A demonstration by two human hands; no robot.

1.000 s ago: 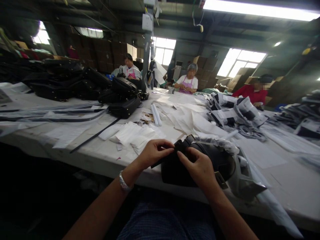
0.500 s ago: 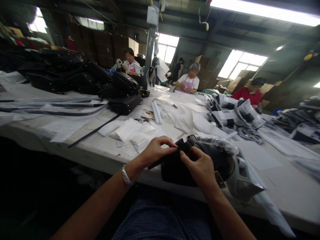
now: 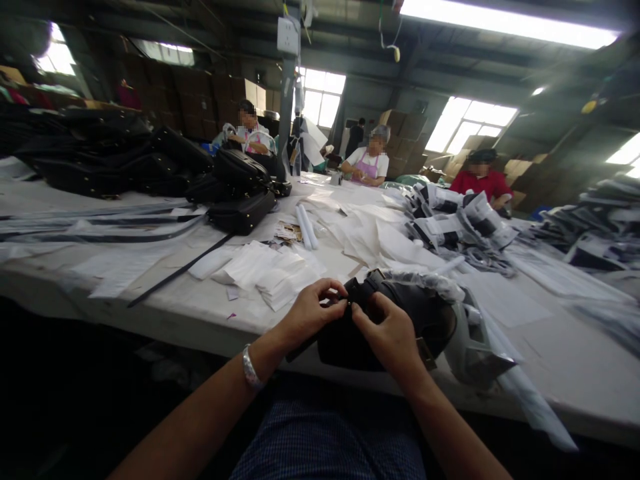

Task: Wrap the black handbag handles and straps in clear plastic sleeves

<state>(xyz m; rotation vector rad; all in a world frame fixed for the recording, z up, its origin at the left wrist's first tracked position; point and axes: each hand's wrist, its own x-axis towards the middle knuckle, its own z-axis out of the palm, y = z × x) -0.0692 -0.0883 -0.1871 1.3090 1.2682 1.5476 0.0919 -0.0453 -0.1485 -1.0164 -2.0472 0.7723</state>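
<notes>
A black handbag (image 3: 423, 303) lies on its side at the table's front edge, its handle (image 3: 430, 283) wrapped in clear plastic. At its left end, a black strap (image 3: 356, 291) is pinched between the fingers of my left hand (image 3: 313, 313), which wears a silver bracelet. My right hand (image 3: 390, 330) presses thumb and fingers on the same strap from the right, just above the bag's body. The two thumbs almost meet. Below my left hand, part of the strap hangs down in shadow. Grey-white padding (image 3: 473, 340) sits at the bag's right end.
White paper sheets (image 3: 270, 270) lie beyond my hands, with two white rolls (image 3: 307, 227) behind. A loose black strap (image 3: 180, 270) and a pile of black bags (image 3: 100, 157) are at left. Wrapped parts (image 3: 455, 220) are heaped at right. Several co-workers (image 3: 369, 160) sit across the table.
My hands stay at the strap with small finger movements; the left fingers have shifted slightly along it. The view has swung a little. The co-worker in red has leaned to the left.
</notes>
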